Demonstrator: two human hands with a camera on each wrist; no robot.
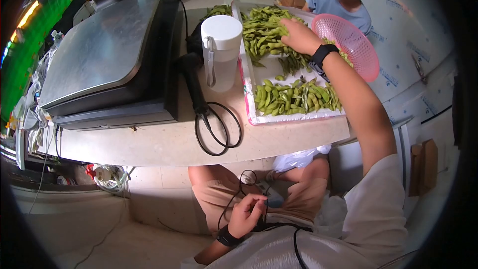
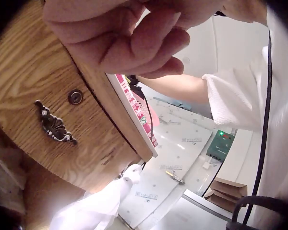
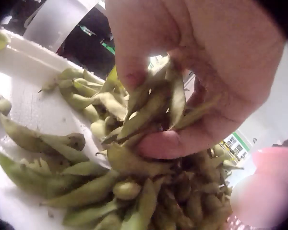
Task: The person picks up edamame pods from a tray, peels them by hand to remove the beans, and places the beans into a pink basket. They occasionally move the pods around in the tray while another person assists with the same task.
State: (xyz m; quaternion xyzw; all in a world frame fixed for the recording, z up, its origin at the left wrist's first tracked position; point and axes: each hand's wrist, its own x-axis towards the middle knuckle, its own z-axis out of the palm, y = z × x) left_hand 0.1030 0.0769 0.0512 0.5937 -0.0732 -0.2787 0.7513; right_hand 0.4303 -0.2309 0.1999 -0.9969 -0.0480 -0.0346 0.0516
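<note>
The right hand (image 1: 300,38) is at work over a white foam tray (image 1: 266,72) standing on the tabletop (image 1: 144,144). Its fingers (image 3: 164,145) are curled and pinch several green pods (image 3: 149,108) against the thumb. Directly beneath and around these fingers lies a large heap of pods (image 1: 264,30); a smaller pile (image 1: 298,99) lies in the same tray, on the wearer's side of them. A pink perforated basket (image 1: 368,55), with some pods inside, stands just right of the fingers. Left of them is a white-lidded bottle (image 1: 222,52), then a black handheld device (image 1: 193,82) with a looped cable, and further left a metal-topped scale (image 1: 104,45). The left hand (image 1: 245,216) is well below the right, above the lap, fingers loosely curled. A person in blue (image 1: 338,7) is beyond the right fingers, near the basket.
</note>
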